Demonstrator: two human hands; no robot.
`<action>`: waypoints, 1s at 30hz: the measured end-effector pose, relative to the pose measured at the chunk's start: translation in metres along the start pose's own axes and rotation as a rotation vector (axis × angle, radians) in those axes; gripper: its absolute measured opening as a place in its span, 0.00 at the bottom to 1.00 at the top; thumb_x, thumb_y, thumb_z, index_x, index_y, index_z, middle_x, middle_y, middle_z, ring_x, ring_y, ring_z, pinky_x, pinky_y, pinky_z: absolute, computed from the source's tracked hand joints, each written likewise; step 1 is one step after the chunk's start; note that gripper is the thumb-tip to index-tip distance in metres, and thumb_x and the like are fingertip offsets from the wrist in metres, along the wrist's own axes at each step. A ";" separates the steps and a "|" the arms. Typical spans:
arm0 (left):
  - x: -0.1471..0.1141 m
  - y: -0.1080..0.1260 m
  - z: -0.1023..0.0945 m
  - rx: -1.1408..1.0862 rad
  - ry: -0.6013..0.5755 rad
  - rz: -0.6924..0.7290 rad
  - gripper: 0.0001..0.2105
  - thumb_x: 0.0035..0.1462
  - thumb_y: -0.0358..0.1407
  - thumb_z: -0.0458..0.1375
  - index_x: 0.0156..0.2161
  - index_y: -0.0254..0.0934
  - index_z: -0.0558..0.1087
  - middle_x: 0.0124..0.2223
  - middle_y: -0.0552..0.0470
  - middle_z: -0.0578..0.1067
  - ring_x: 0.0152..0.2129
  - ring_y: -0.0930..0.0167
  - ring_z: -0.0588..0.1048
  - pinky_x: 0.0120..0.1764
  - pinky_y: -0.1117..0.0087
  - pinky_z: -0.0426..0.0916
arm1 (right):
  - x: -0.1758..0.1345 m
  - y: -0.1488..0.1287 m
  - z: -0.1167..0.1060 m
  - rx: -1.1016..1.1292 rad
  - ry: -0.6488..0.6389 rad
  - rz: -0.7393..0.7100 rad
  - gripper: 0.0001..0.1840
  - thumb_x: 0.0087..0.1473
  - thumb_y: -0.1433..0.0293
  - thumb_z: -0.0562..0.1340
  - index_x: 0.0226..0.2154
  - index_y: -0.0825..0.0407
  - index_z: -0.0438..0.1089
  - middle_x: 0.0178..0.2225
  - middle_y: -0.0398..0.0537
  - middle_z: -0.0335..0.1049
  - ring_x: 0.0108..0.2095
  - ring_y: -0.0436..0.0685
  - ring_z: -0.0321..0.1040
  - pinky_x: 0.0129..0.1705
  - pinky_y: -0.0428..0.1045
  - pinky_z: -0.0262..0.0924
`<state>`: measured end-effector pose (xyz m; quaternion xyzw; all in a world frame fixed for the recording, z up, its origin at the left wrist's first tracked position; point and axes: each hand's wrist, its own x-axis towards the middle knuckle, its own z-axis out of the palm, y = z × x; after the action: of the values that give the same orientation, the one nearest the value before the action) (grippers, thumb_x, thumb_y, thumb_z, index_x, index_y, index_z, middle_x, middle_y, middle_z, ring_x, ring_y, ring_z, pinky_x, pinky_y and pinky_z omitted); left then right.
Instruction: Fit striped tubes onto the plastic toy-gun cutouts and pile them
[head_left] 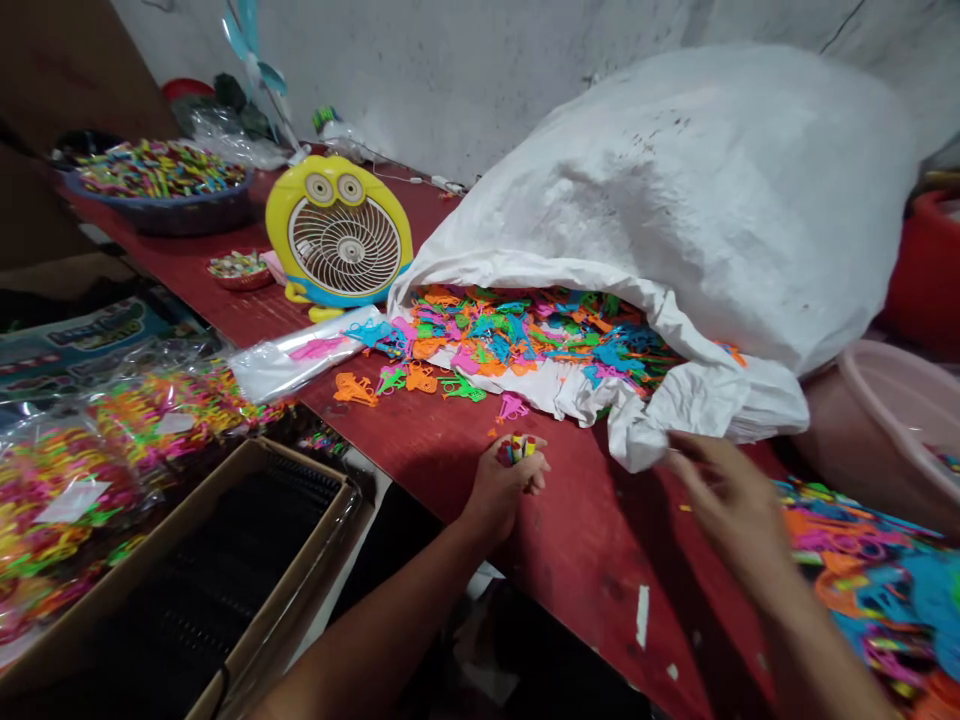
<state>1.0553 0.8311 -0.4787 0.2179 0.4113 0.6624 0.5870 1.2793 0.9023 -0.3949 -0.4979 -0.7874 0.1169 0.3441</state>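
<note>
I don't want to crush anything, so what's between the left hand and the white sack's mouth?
In the head view, a pink plastic piece lies on the red tabletop before the white sack, with tiny orange bits by the left hand.

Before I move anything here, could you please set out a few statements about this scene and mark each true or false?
1. The left hand holds some small colourful pieces. True.
2. The white sack lies on the red table. True.
3. The white sack is tied shut. False: its mouth lies open, with bright plastic pieces showing inside.
4. The right hand is inside the pink tub. False: it is by the white sack's folded edge.
5. The yellow fan is left of the white sack in this view. True.
</note>
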 end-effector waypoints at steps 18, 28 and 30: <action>0.004 -0.003 0.002 -0.028 0.098 -0.018 0.17 0.46 0.43 0.66 0.36 0.32 0.70 0.24 0.53 0.72 0.16 0.79 0.63 0.21 0.77 0.57 | 0.161 -0.050 0.202 -0.185 -0.398 -0.134 0.32 0.53 0.66 0.59 0.61 0.53 0.61 0.59 0.60 0.62 0.59 0.69 0.57 0.59 0.64 0.49; 0.008 -0.012 0.004 0.075 0.034 -0.120 0.17 0.48 0.44 0.64 0.35 0.33 0.68 0.23 0.55 0.70 0.14 0.80 0.61 0.21 0.76 0.55 | 0.181 0.013 0.115 -0.175 -0.473 -0.118 0.22 0.62 0.62 0.49 0.51 0.48 0.71 0.49 0.49 0.73 0.49 0.57 0.69 0.50 0.51 0.63; 0.008 -0.008 0.003 0.110 0.010 -0.148 0.16 0.47 0.44 0.65 0.34 0.34 0.69 0.23 0.56 0.69 0.15 0.79 0.62 0.21 0.76 0.56 | 0.214 0.028 0.115 -0.325 -0.320 -0.031 0.19 0.59 0.68 0.51 0.44 0.52 0.74 0.43 0.53 0.75 0.45 0.60 0.70 0.48 0.53 0.63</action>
<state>1.0611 0.8392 -0.4848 0.2155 0.4651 0.5948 0.6192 1.1661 1.1190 -0.4037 -0.5098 -0.8480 0.0606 0.1316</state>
